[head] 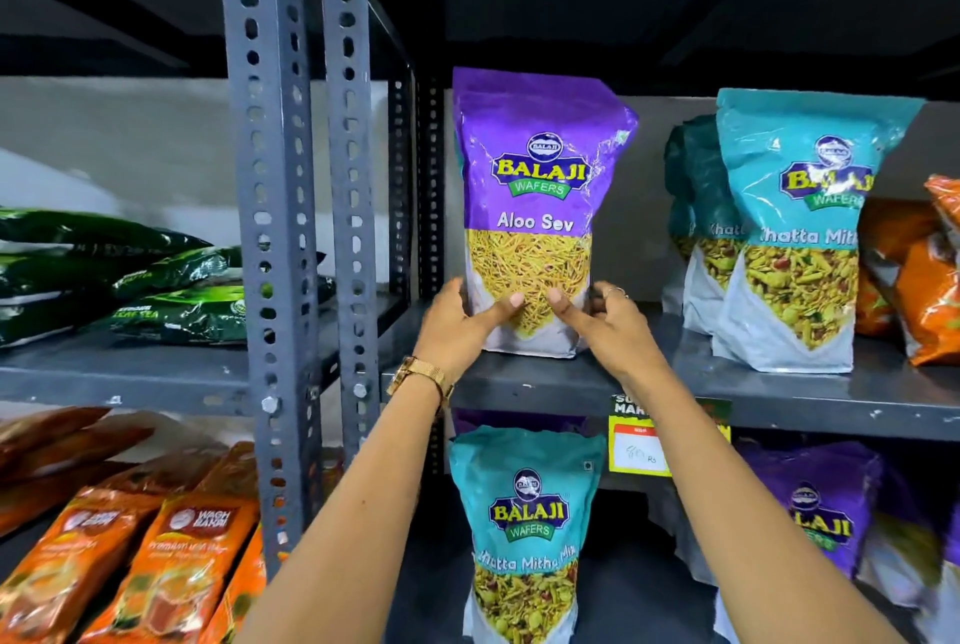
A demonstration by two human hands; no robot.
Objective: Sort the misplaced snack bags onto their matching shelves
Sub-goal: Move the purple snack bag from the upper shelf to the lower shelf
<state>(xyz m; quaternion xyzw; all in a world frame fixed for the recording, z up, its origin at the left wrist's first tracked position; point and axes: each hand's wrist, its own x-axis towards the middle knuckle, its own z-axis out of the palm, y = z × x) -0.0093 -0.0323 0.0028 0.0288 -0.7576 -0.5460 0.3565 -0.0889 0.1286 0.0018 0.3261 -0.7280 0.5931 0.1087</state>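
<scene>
Grey metal shelf: both hands' fingers curled around upright purple Aloo Sev bag, gripping base.

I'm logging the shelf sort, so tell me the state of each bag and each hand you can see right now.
Purple Aloo Sev bag: upright on the upper shelf, gripped at its base by both hands.
Left hand: closed on the bag's lower left.
Right hand: closed on the bag's lower right.
Teal Khatta Mitha bags: upright, same shelf, untouched.
Teal bag below: upright on the lower shelf, beside purple bags.
</scene>
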